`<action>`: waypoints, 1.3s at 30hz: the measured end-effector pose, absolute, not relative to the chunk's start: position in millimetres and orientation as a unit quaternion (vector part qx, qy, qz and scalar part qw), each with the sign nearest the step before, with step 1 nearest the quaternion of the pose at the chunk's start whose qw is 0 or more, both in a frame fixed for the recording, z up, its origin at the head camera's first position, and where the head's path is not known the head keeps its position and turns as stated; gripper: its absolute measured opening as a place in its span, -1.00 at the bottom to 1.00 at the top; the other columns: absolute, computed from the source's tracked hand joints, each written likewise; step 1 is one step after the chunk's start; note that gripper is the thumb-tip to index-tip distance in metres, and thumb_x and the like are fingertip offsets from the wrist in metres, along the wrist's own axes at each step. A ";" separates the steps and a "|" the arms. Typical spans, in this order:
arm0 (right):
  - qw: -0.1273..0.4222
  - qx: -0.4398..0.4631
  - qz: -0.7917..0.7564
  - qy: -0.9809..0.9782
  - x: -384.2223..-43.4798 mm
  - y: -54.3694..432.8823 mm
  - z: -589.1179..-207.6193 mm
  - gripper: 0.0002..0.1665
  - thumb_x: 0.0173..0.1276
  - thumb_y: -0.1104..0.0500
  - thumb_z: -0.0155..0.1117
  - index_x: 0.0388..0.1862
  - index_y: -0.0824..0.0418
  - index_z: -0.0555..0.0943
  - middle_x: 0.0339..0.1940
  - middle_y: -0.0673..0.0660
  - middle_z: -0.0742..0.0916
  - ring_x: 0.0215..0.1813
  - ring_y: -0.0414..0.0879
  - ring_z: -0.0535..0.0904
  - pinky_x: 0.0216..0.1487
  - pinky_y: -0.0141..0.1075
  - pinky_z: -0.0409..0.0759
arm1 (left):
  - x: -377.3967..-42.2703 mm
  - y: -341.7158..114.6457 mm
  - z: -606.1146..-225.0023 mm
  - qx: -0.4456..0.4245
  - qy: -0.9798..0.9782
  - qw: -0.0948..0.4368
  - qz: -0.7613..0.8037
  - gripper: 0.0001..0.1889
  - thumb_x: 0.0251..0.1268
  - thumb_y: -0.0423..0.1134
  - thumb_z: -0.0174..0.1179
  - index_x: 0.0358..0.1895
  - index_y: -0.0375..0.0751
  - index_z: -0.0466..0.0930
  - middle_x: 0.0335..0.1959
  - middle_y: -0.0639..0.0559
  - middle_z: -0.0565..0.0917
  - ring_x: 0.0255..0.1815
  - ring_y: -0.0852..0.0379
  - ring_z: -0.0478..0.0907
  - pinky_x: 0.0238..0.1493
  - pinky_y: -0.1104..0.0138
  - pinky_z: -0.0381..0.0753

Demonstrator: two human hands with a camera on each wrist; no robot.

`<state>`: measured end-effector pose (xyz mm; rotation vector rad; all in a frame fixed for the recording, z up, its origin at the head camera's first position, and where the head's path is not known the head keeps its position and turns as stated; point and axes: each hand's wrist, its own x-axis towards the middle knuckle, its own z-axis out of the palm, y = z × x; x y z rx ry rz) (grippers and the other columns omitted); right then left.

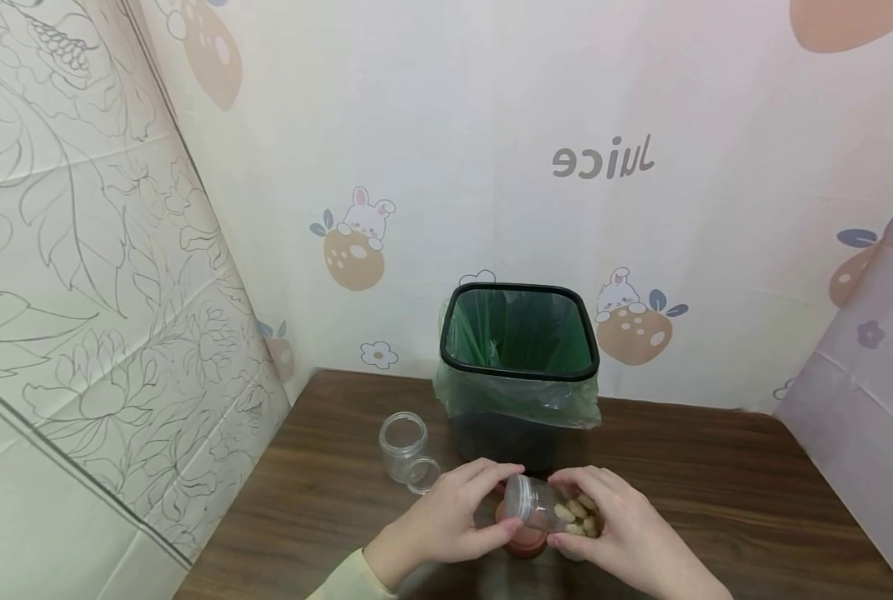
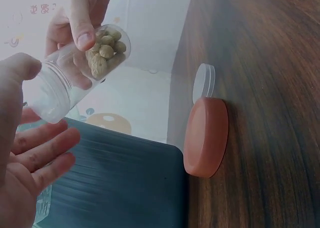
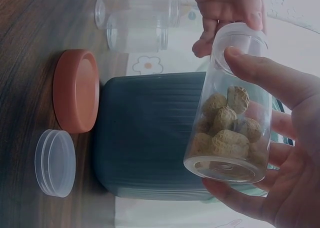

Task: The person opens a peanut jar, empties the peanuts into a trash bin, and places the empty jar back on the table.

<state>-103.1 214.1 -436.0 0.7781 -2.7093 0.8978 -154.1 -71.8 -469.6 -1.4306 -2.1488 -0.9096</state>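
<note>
A clear jar (image 1: 545, 508) with several peanuts (image 3: 227, 133) in its base end is held above the table, tilted, with its lidded end toward the left. My right hand (image 1: 622, 527) grips the jar around the peanut end, thumb along its side in the right wrist view. My left hand (image 1: 454, 518) holds the whitish lid (image 1: 519, 498) between thumb and fingers; its other fingers spread loosely in the left wrist view. Beneath the jar sits a round terracotta-coloured piece (image 2: 206, 138), beside a loose clear lid (image 3: 56, 163) on the table.
A dark bin (image 1: 506, 433) lined with a green bag (image 1: 521, 396) stands just behind my hands. Left of it are two clear empty jars, one upright (image 1: 403, 437) and a smaller one (image 1: 423, 475). Patterned cloth walls (image 1: 454, 167) enclose the wooden table (image 1: 326, 492).
</note>
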 end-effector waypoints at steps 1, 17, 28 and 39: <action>0.091 0.261 0.302 -0.912 -103.2 214.1 -435.8 -0.33 0.28 -0.38 0.58 0.25 -0.16 0.65 0.13 -0.22 0.70 0.03 -0.27 0.61 -0.05 -0.29 0.74 | -153.9 -71.6 -469.7 -0.509 -0.770 0.201 -0.328 -0.40 0.50 -0.10 0.39 0.51 -0.13 0.49 0.13 0.08 0.70 0.05 0.29 0.70 0.18 0.56 0.58; 0.117 0.273 0.298 -0.907 -102.6 214.9 -437.8 -0.32 0.24 -0.32 0.65 0.25 -0.12 0.66 0.14 -0.21 0.71 0.03 -0.26 0.62 -0.03 -0.30 0.74 | -149.5 -72.9 -466.3 -0.445 -0.797 0.130 -0.387 -0.61 0.65 -0.08 0.24 0.32 -0.24 0.63 -0.08 -0.01 0.76 -0.13 0.28 0.69 -0.05 0.52 0.65; 0.093 0.255 0.300 -0.915 -103.0 215.6 -436.3 -0.29 0.25 -0.40 0.59 0.25 -0.13 0.67 0.15 -0.21 0.70 0.05 -0.25 0.61 -0.01 -0.29 0.74 | -151.1 -74.7 -470.3 -0.423 -0.806 0.151 -0.387 -0.57 0.64 -0.10 0.24 0.38 -0.25 0.58 -0.07 0.01 0.72 -0.13 0.25 0.66 -0.02 0.55 0.61; 0.105 0.263 0.297 -0.912 -103.9 220.4 -441.2 -0.33 0.24 -0.34 0.63 0.25 -0.16 0.65 0.14 -0.22 0.70 0.03 -0.28 0.62 -0.07 -0.29 0.72 | -149.0 -76.4 -475.8 -0.386 -0.855 0.143 -0.316 -0.35 0.51 -0.22 0.35 0.60 -0.18 0.42 0.33 -0.07 0.58 -0.02 0.15 0.65 0.04 0.41 0.65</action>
